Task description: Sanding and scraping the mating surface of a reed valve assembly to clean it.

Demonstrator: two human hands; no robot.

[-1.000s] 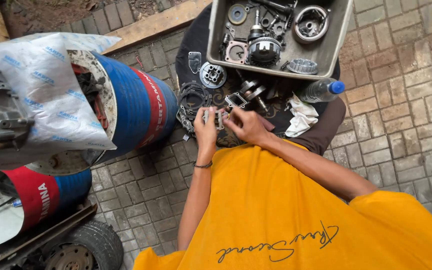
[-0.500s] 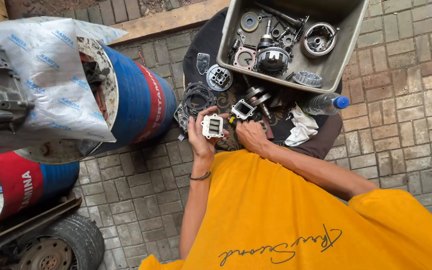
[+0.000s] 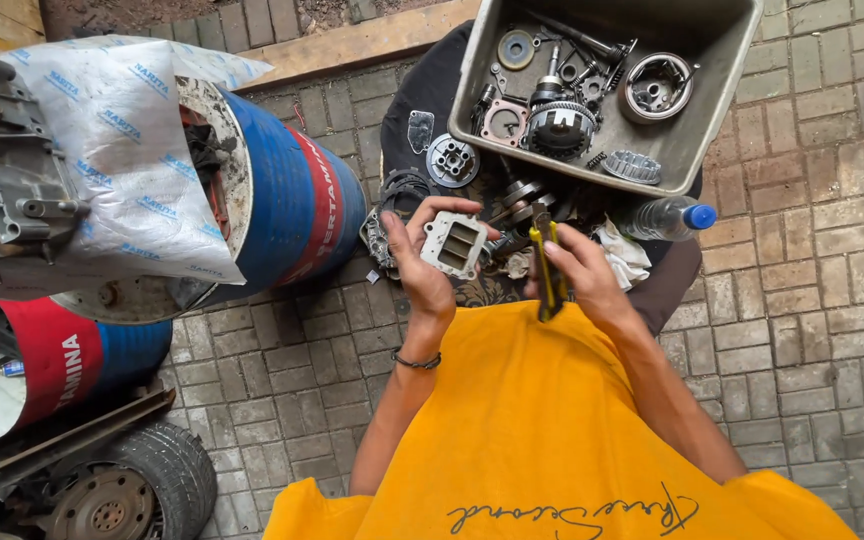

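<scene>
My left hand [image 3: 420,262] holds up a small pale rectangular metal part with two slots [image 3: 455,243], fingers wrapped round its edges. My right hand [image 3: 584,270] grips a yellow-and-black handled tool [image 3: 549,268], held upright just right of the part. Both hands hover over a dark cloth [image 3: 422,95] strewn with gears and engine pieces. My yellow shirt [image 3: 542,430] fills the lower view.
A grey tray [image 3: 722,95] of several engine parts stands ahead. A plastic bottle with a blue cap [image 3: 670,217] and a white rag [image 3: 620,252] lie beside it. At left are blue-and-red drums [image 3: 297,200], an engine casing [image 3: 2,170] on a white sack, and a tyre [image 3: 142,480].
My left hand has lifted the slotted part higher and turned its face to me. My right hand has picked up the yellow-handled tool from among the parts.
</scene>
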